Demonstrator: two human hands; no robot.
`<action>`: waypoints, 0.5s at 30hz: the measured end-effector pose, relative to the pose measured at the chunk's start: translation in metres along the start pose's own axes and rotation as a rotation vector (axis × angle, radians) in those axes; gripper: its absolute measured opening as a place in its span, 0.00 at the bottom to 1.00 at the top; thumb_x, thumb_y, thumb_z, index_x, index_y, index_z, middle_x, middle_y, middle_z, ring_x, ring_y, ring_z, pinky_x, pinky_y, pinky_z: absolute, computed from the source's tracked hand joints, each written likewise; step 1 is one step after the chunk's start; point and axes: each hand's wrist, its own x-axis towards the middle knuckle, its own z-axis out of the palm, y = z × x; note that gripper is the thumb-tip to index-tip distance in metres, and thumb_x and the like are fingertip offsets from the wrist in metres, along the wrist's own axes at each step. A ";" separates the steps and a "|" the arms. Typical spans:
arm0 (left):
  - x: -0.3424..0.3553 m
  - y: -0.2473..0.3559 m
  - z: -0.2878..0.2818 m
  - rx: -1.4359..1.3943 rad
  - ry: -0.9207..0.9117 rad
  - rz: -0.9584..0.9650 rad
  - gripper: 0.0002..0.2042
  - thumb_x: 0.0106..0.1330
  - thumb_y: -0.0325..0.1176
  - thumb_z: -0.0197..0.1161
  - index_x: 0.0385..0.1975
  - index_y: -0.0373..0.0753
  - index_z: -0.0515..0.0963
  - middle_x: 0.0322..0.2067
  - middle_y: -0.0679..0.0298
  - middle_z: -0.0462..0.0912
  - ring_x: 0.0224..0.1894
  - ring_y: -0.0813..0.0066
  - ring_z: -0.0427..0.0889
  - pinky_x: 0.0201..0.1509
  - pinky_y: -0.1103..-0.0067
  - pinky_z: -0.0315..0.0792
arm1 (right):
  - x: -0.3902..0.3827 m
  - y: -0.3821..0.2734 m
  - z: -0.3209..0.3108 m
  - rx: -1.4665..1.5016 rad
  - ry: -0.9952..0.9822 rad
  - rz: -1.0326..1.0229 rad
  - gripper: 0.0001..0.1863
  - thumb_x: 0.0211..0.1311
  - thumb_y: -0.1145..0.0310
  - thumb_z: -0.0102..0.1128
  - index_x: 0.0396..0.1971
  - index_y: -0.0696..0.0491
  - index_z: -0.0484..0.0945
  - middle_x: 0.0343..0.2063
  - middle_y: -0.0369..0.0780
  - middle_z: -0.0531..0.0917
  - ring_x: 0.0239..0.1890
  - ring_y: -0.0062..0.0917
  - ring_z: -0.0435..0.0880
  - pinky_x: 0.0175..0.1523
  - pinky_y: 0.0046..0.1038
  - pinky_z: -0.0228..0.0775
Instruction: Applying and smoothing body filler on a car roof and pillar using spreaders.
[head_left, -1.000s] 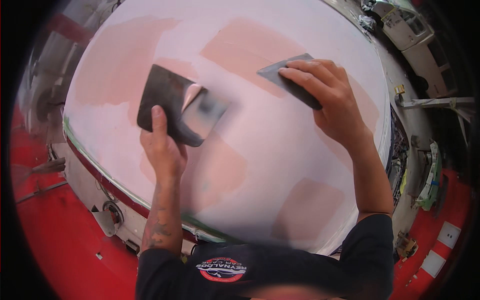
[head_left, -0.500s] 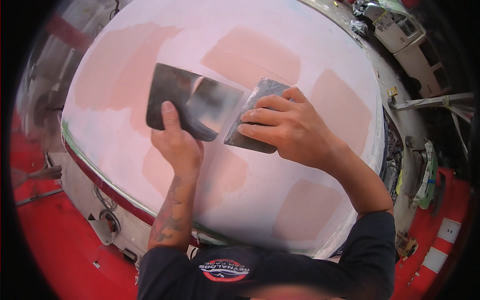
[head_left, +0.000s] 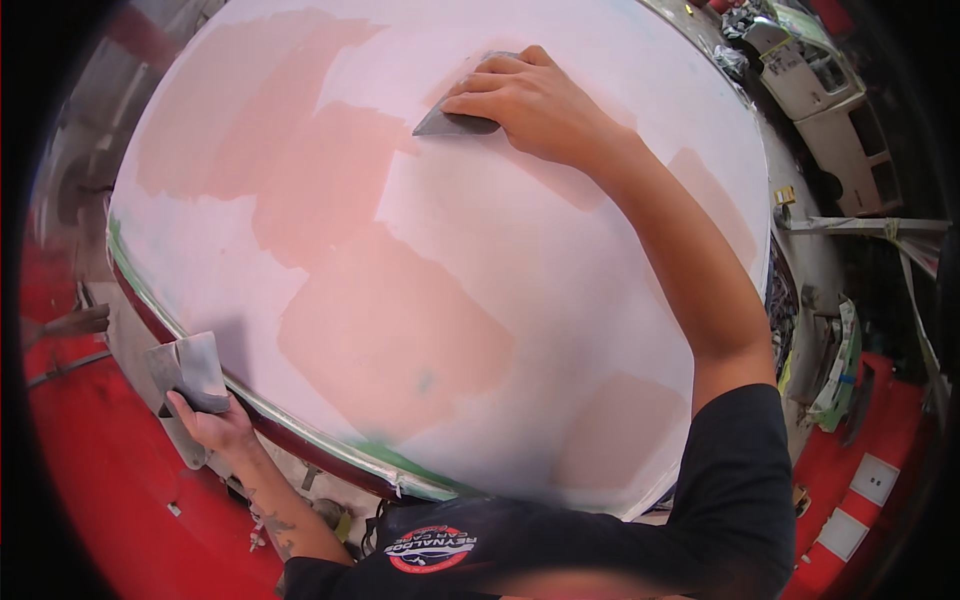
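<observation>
A large curved vehicle panel (head_left: 420, 300) in pale pink fills most of my view, with darker salmon filler patches and traces of green along its edge. My right hand (head_left: 510, 95) grips a thin grey flat spreader (head_left: 445, 125) against the upper middle of the panel, fingers over its top. My left hand (head_left: 205, 415) is low at the left, beside the panel's edge, closed on a flat metal mixing plate (head_left: 200, 365) that has some pale smeared material on its face.
A partly stripped white vehicle body (head_left: 830, 130) stands at the upper right, near a long bar (head_left: 840, 225) and masked parts (head_left: 835, 360). Red surfaces (head_left: 120, 450) lie at both lower sides. A grey floor shows between them and the panel.
My right hand has swept up and left over the panel with the spreader. My left hand has dropped down and left with the plate, away from the spreader, to the panel's edge.
</observation>
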 end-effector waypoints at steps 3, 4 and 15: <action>0.003 -0.005 -0.016 0.029 -0.012 0.008 0.22 0.78 0.42 0.57 0.63 0.32 0.71 0.57 0.60 0.81 0.56 0.68 0.83 0.60 0.73 0.77 | 0.015 0.001 0.013 0.008 -0.019 -0.037 0.26 0.55 0.86 0.56 0.50 0.44 0.85 0.52 0.25 0.86 0.59 0.23 0.78 0.59 0.31 0.62; 0.003 -0.005 -0.017 0.047 -0.014 0.019 0.22 0.78 0.42 0.57 0.63 0.32 0.71 0.56 0.61 0.81 0.55 0.68 0.83 0.59 0.74 0.78 | 0.016 0.002 0.014 0.020 -0.037 -0.040 0.26 0.55 0.86 0.56 0.51 0.44 0.85 0.52 0.25 0.86 0.59 0.23 0.78 0.60 0.31 0.62; -0.001 -0.003 -0.013 -0.017 -0.033 -0.024 0.24 0.78 0.41 0.57 0.65 0.30 0.68 0.62 0.57 0.78 0.62 0.64 0.79 0.68 0.70 0.73 | 0.011 -0.002 -0.011 -0.006 -0.084 -0.001 0.27 0.52 0.87 0.57 0.48 0.44 0.87 0.50 0.27 0.87 0.58 0.23 0.79 0.60 0.32 0.62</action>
